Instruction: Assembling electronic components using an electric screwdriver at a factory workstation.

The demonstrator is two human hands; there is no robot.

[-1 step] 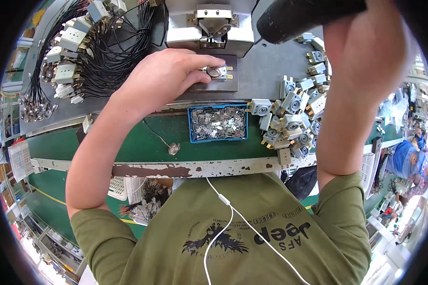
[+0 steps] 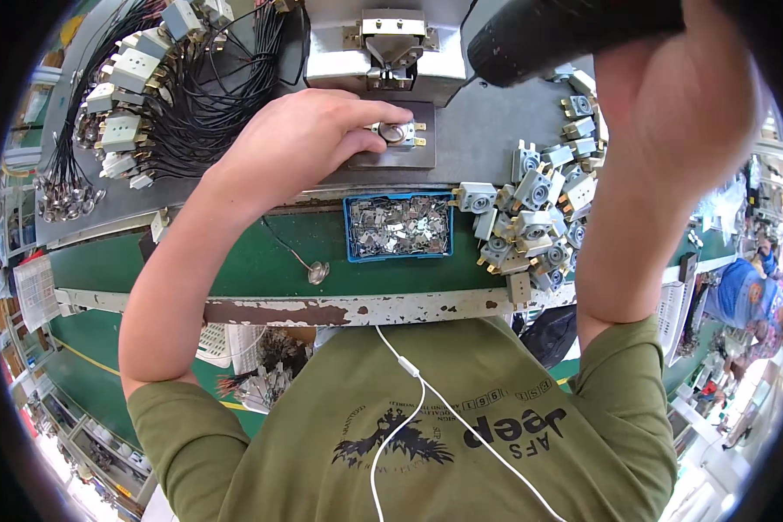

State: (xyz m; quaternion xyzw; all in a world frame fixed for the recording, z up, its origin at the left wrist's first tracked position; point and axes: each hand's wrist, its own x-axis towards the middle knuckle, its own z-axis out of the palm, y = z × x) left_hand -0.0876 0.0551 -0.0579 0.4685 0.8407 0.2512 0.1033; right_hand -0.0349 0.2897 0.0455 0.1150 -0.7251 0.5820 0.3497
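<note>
My left hand (image 2: 309,130) pinches a small white switch-like part (image 2: 394,133) between thumb and forefinger. The part has a round metal disc on top and brass terminals pointing right, and it rests on a flat metal plate (image 2: 422,158) in front of a metal press (image 2: 394,54). High on the right, my right hand (image 2: 679,104) is wrapped round a thick black handle (image 2: 548,39); most of its fingers are hidden behind the hand.
Left lies a heap of grey-white parts (image 2: 135,70) with black wires (image 2: 217,113). Similar wireless parts (image 2: 535,217) are piled right. A blue tray (image 2: 348,235) holds small metal pieces near the bench's chipped front edge (image 2: 322,311). A wired metal disc (image 2: 318,272) lies on the green surface.
My right hand and the black handle have shifted very slightly downward in the picture. My left hand and the part under it stay where they were.
</note>
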